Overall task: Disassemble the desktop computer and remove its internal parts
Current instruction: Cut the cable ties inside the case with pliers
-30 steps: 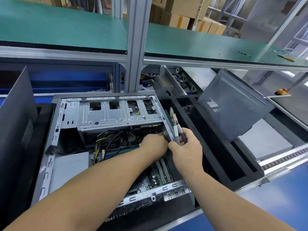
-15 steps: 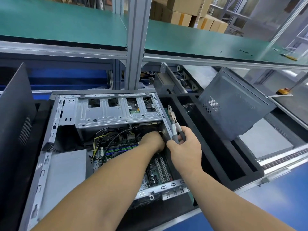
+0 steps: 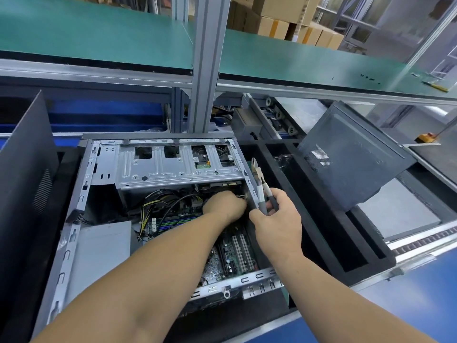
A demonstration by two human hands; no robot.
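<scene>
Nearest the camera, two bare forearms reach forward over the open grey metal desktop computer case (image 3: pixel 81 194), which lies on its side on a black foam-lined surface (image 3: pixel 321 219) with its interior facing up. Along the near edge of the case runs a silver slotted metal rail (image 3: pixel 247 280), and just behind it the green motherboard with pale expansion slots (image 3: pixel 235 253) shows between the two arms. A plain grey rectangular power supply box (image 3: pixel 103 248) sits in the near left corner of the case.

The right hand (image 3: pixel 279 226) is at the right wall of the case, its fingers curled round the grey handles of a pair of diagonal cutting pliers (image 3: pixel 262 184), whose steel tip points up and away. The left hand (image 3: pixel 225 206) is plunged deeper inside, just beside the right one, resting among a bundle of yellow and black cables (image 3: pixel 158 204); its fingers are hidden under the back of the hand, so whether they are apart or clamped on anything cannot be told.

Beyond the hands, the silver perforated drive cage (image 3: pixel 173 169) spans the far end of the case. A dark grey side panel (image 3: pixel 346 157) leans tilted to the right, and another dark panel (image 3: pixel 24 169) stands at the left. Farther back, a green-topped shelf on aluminium posts (image 3: pixel 99 38) crosses the view, with brown cardboard boxes (image 3: pixel 279 18) behind
</scene>
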